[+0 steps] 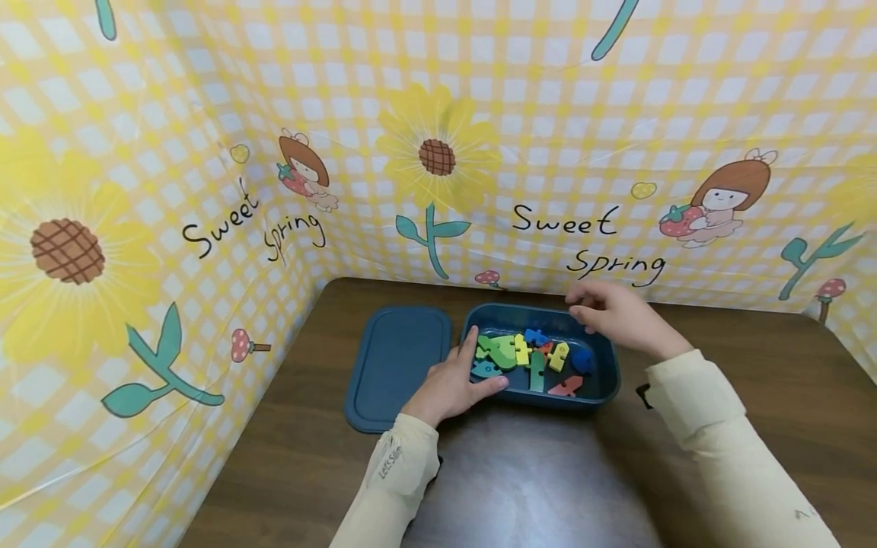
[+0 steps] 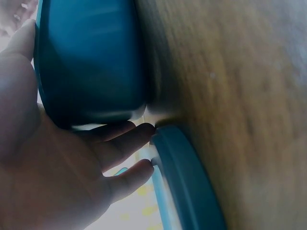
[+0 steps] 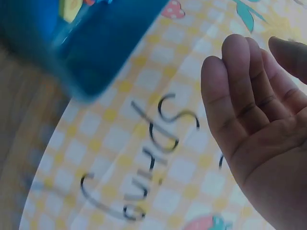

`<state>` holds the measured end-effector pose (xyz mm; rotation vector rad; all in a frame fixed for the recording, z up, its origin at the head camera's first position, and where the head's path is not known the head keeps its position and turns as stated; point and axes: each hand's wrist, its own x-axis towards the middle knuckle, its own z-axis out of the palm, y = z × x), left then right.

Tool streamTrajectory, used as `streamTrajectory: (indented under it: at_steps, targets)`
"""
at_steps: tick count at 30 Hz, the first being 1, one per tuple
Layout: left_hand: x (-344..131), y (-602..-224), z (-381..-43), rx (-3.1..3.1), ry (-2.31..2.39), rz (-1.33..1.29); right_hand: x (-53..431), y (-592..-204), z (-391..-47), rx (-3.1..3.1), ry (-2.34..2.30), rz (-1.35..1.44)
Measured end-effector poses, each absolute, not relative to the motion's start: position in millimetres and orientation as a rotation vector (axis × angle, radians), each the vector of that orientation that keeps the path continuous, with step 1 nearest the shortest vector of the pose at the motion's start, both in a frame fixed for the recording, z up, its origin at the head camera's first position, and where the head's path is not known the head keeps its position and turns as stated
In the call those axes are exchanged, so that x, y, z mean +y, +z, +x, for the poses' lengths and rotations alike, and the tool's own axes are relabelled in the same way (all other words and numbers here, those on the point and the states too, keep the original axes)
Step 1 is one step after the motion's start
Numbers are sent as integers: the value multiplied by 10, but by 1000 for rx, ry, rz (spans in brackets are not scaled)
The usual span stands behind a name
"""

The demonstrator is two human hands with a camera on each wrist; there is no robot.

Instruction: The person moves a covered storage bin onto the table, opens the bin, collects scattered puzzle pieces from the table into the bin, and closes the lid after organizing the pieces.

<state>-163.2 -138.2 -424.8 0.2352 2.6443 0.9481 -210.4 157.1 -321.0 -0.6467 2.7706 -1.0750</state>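
A dark blue-green plastic box (image 1: 582, 399) stands on the table, holding several colourful puzzle pieces (image 1: 507, 350) in green, yellow, blue, red and teal. My left hand (image 1: 448, 384) holds the box by its left end, thumb over the front rim and fingers along the end wall. In the left wrist view, the lower fingers of that hand (image 2: 96, 148) reach close to the lid (image 2: 184, 177). Above the back right rim hovers my right hand (image 1: 620, 316). Seen from the right wrist, its loosely bent fingers (image 3: 235, 86) hold nothing.
The matching lid (image 1: 404, 365) lies flat on the brown wooden table (image 1: 294, 426), just left of the box. Behind and to the left hangs a yellow checked cloth (image 1: 356, 68) with printed flowers, meeting the table's back edge.
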Motion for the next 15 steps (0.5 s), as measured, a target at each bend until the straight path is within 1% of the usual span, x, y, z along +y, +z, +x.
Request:
streamTrajectory:
  at_steps: [9,15]
  targets:
    - [-1364,-4212,-1622,2649,969,239,2360,-3183,-1725,2941,-917,-605]
    - [-1358,-4215,-1627,2652,947,238,2906,-3387,-1410,3039,-741,-603]
